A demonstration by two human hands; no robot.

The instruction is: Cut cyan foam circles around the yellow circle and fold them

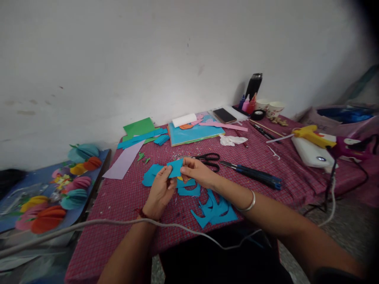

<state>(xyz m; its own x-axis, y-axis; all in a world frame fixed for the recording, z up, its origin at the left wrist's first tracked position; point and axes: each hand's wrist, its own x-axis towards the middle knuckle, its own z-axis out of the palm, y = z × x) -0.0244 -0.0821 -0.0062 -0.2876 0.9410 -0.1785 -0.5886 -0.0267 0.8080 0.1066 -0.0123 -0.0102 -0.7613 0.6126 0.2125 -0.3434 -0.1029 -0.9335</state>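
A small piece of blue paper (175, 167) is held up over the table between my two hands. My left hand (162, 189) pinches its lower left side, and my right hand (197, 172) grips its right edge with thumb and fingers. Below them lie more blue paper pieces (149, 176), partly hidden by my hands, with a bit of yellow showing. Blue paper offcuts (216, 211) with curved cuts rest near the front edge. Just beyond my right hand is a pair of black-handled scissors (211, 157), its blades partly covered. A utility knife (254, 174) lies to the right.
A white cable (177, 225) crosses in front of my forearms. A yellow glue gun (314, 135) rests on a white device (310, 152) at right. Coloured sheets (192, 135), a phone (224, 115) and a black bottle (254, 85) stand along the wall. Paper ornaments (49, 219) lie at left.
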